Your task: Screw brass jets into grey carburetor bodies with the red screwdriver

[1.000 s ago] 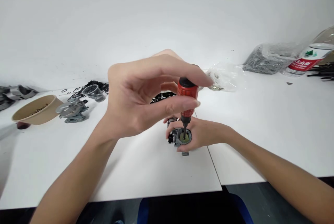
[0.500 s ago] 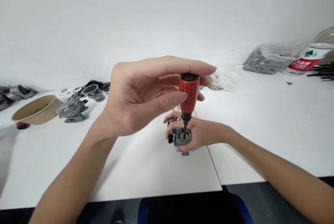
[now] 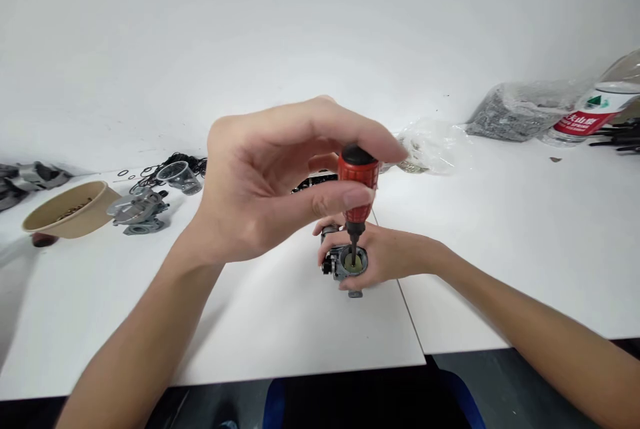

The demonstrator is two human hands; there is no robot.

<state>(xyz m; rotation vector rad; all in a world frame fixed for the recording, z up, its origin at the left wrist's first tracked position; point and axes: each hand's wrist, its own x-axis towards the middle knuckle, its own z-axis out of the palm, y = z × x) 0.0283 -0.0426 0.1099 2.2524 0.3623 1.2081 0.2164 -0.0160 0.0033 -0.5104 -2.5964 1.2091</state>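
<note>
My left hand point(image 3: 270, 176) is closed on the red handle of a screwdriver point(image 3: 357, 176), thumb on the near side and forefinger curled over the black cap. Nearly upright, the screwdriver has its tip down at the brass-coloured disc point(image 3: 350, 261) inside the round bore of a small carburetor point(image 3: 336, 270). Wrapped round that grey metal carburetor on the white table is my right hand point(image 3: 383, 256), steadying it from the right. The palm and fingers cover part of its body. The screw head under the tip is too small to make out.
At the left stand a tan bowl point(image 3: 107, 206) of small brass parts, another carburetor point(image 3: 137, 209), a clear plastic cup point(image 3: 181, 177) and black rubber rings point(image 3: 160, 166). A clear bag point(image 3: 435, 146), a bag of grey parts point(image 3: 515, 112) and a bottle point(image 3: 595, 109) are at back right.
The fingers of my left hand have shifted on the screwdriver handle, the thumb sliding rightward across it, and the handle's top leans slightly more left. My right hand and the carburetor have stayed put.
</note>
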